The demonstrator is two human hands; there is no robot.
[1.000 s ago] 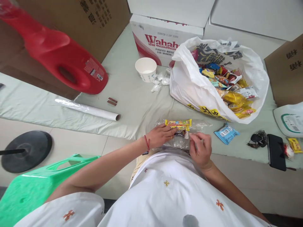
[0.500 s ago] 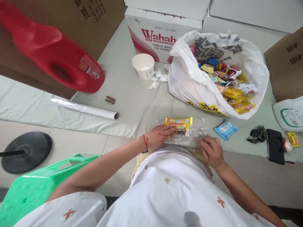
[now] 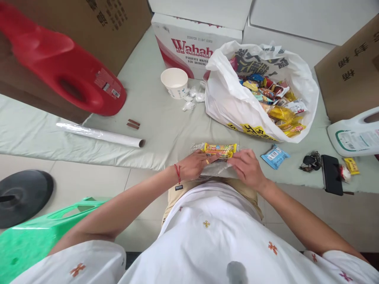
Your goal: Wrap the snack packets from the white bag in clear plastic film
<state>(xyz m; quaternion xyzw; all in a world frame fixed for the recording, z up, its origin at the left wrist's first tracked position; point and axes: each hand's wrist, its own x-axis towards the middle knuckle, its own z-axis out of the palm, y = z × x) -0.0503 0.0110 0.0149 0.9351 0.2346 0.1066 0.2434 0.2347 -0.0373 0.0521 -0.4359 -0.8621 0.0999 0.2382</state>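
Note:
Two yellow-wrapped snack bars (image 3: 220, 148) lie side by side on a sheet of clear plastic film (image 3: 217, 169) at the table's near edge. My left hand (image 3: 195, 163) rests over their left end, fingers stretched out and lying on the wrappers. At the right end, my right hand (image 3: 247, 165) pinches the film's edge, its fingertips close against the bars. Part of the lower bar is hidden under the fingers.
Behind stands a white plastic bag (image 3: 237, 106) full of wrapped snacks. A paper cup (image 3: 174, 85), white tube (image 3: 100, 135) and red jug (image 3: 68, 75) are to the left. Rightward lie a blue packet (image 3: 275, 157), keys (image 3: 310, 161), a phone (image 3: 332, 173) and a white bottle (image 3: 355, 136).
My right hand has moved left and slightly up, bringing the film's right side in against the bars. My left hand stays on them. The view has shifted slightly.

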